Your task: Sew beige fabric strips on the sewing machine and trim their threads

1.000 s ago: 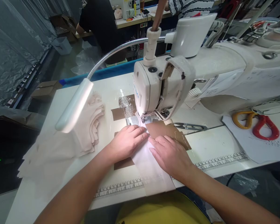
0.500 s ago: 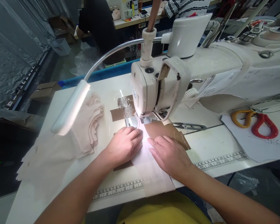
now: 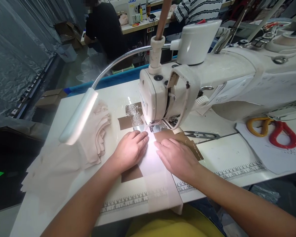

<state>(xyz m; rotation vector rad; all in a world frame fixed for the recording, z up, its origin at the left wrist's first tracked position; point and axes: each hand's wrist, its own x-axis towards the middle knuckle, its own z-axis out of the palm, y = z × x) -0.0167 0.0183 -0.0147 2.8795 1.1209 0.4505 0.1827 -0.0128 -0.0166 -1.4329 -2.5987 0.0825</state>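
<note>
A thin pale pink fabric piece (image 3: 156, 171) runs from under the sewing machine's needle area (image 3: 150, 127) to the table's front edge, where one corner hangs over. My left hand (image 3: 132, 148) lies flat on its left side, fingers together and fingertips close to the presser foot. On the right side my right hand (image 3: 177, 158) rests with fingers stretched out, its fingertips on the cloth and the palm over the white table. Both hands are open and press the fabric from above. The foot partly hides the fabric's far end.
Pale fabric pieces (image 3: 88, 141) are stacked at left under a lit lamp (image 3: 79, 117). Thread snips (image 3: 202, 135) lie right of the needle. Scissors with red and yellow handles (image 3: 283, 135) rest on paper. A ruler strip (image 3: 124, 202) follows the front edge. Two people sit beyond.
Both hands have slid slightly forward towards the needle with the fabric under them. The view has shifted a little. The fabric's near corner now droops over the edge.
</note>
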